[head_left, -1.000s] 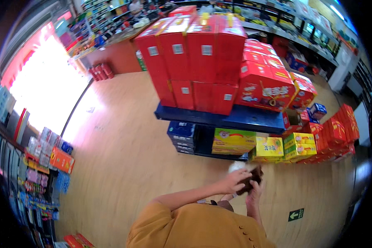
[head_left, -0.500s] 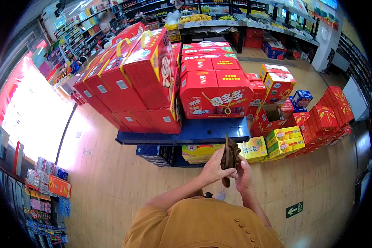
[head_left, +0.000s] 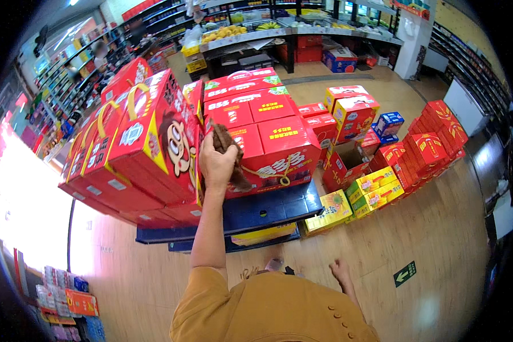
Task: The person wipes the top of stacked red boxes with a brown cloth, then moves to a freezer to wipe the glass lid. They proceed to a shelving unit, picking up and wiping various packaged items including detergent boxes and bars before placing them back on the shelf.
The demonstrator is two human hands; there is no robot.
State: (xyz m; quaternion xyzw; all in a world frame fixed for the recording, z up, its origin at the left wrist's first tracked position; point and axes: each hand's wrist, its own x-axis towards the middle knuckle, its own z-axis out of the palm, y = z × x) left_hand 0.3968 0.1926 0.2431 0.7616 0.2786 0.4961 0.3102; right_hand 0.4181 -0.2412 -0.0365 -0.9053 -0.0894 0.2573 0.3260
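Observation:
My left hand (head_left: 216,162) reaches forward, its fingers closed on a brown cloth (head_left: 227,139). The cloth lies against the near left part of a red gift carton (head_left: 285,134) and hangs down over its front. Close to the left of that hand stands another red carton (head_left: 174,142) with a cartoon face and a yellow handle. Both stacks rest on a dark blue shelf (head_left: 262,214). My right hand (head_left: 341,271) hangs low by my right side, fingers curled, with nothing seen in it.
Right of the shelf stand yellow cartons (head_left: 376,188), an open red box (head_left: 346,162) and stacked red boxes (head_left: 430,148). Fruit racks (head_left: 245,37) line the back. A rack of small packets (head_left: 62,299) is at lower left. A green floor sign (head_left: 404,274) lies at right.
Both hands were together on the cloth before my body. The left has carried it forward and left to the red carton; the right has let go and dropped to my side.

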